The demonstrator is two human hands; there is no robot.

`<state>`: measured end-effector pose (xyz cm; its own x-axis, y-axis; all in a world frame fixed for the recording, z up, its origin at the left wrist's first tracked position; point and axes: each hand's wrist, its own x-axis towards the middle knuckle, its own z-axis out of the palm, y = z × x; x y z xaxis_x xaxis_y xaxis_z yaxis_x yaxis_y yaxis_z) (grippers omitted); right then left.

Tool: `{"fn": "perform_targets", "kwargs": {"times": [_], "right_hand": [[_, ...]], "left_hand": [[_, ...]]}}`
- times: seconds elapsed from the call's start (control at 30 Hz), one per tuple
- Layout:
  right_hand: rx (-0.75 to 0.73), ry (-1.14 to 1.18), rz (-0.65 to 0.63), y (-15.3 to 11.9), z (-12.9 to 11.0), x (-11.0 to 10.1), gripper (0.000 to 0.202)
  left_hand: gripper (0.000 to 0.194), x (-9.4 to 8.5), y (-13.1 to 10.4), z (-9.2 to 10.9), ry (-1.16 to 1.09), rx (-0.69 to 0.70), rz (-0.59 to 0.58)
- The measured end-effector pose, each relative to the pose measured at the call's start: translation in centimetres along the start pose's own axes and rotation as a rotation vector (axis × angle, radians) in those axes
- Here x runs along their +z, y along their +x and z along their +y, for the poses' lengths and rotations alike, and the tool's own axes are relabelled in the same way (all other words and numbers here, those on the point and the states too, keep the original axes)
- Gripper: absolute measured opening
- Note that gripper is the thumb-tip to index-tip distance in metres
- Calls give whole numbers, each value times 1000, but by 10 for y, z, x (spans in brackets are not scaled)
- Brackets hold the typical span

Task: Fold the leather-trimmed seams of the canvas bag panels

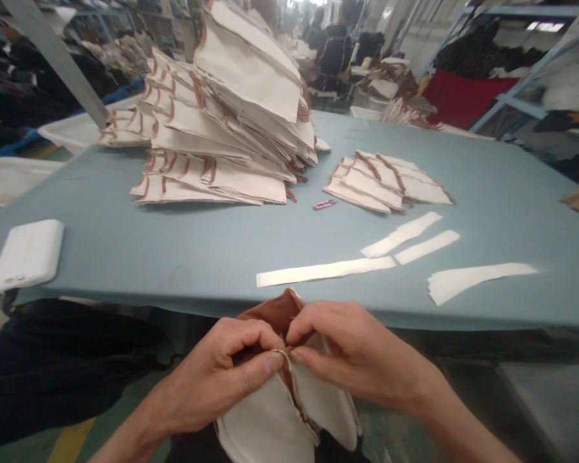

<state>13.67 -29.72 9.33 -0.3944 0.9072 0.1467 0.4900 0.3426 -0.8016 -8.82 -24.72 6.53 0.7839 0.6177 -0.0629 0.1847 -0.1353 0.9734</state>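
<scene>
A cream fabric piece (260,421) with brown-bound seams hangs over my lap at the table's front edge, and a brown face of it shows behind my fingers. My left hand (222,366) pinches its seam between thumb and forefinger. Close beside it, my right hand (347,347) pinches the same seam from the other side. The fingertips of both hands nearly meet at the top of the seam. Whether anything small is between them is hidden.
On the blue-green table (197,251) rise a tall stack of cream fabric pieces (251,77) and a smaller pile (390,183). Pink thread snips (324,204) lie between them. Cream strips (325,270) lie near the front, a white device (29,254) at left.
</scene>
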Motion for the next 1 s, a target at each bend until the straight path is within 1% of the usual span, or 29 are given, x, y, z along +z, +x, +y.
{"fn": "perform_targets", "kwargs": {"times": [0.1,0.17,0.23,0.33,0.43,0.53,0.63,0.77,0.83,0.9,1.0], "right_hand": [[-163,-137,34,0,-3,4,13],[-212,-217,36,1,-5,6,18],[-220,-299,35,1,-7,7,22],[-200,-383,48,2,-10,9,26],[-180,-399,73,4,-10,11,27],[-132,-318,132,4,-6,16,21],[-30,-191,172,3,2,22,14],[73,-71,150,4,11,28,11],[73,-75,129,5,13,29,12],[51,-129,112,7,13,29,13],[22,-208,105,11,12,25,12]], "left_hand": [[21,-2,-1,-1,65,18,42],[20,-2,-1,-1,105,16,50],[20,-1,-1,-1,134,9,50],[20,2,-1,1,176,21,64],[21,5,1,4,212,44,87],[21,8,2,5,221,41,91],[20,10,2,4,232,12,74],[22,9,1,-1,222,-30,72],[22,6,2,-3,247,-54,76],[19,3,4,-3,302,-60,77],[14,-1,8,0,424,-6,84]]}}
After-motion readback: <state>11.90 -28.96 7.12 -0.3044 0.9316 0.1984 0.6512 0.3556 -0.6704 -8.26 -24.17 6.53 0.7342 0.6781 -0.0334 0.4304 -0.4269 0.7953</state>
